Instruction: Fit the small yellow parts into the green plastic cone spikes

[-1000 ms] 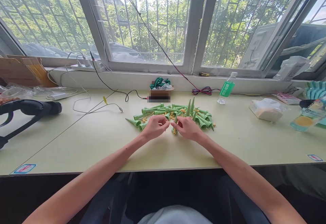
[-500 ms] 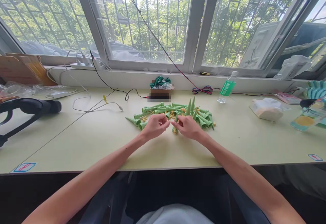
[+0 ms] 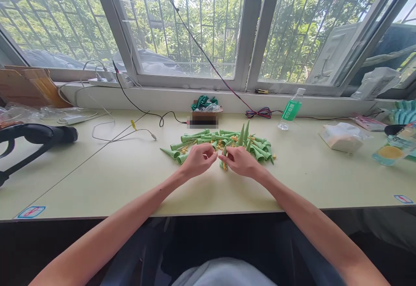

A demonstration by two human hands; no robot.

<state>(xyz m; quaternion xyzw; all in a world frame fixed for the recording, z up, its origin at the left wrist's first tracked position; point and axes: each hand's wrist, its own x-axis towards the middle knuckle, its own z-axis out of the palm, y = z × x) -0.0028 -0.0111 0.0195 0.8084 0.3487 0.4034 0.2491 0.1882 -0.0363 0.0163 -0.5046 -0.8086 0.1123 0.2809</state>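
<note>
A heap of green plastic cones (image 3: 208, 139) mixed with small yellow bits (image 3: 231, 139) lies on the pale table (image 3: 130, 177) in front of me. My left hand (image 3: 197, 160) and my right hand (image 3: 239, 161) rest at the heap's near edge, fingertips almost touching. The right hand's fingers are closed round a green cone with a yellow end (image 3: 223, 160) that pokes out below them. The left hand is pinched shut; what it holds is too small to make out. Two cones (image 3: 243, 134) stand upright just behind the right hand.
A small box with green stuff (image 3: 204, 112) sits behind the heap. A water bottle (image 3: 290, 111), a wrapped packet (image 3: 342, 136) and a cup (image 3: 389, 153) stand to the right. Cables (image 3: 136, 123) and a black handle (image 3: 32, 136) lie to the left.
Both hands stay at the heap; the fingers shift only slightly. The view has tilted a little, so everything sits slightly higher in the picture.
</note>
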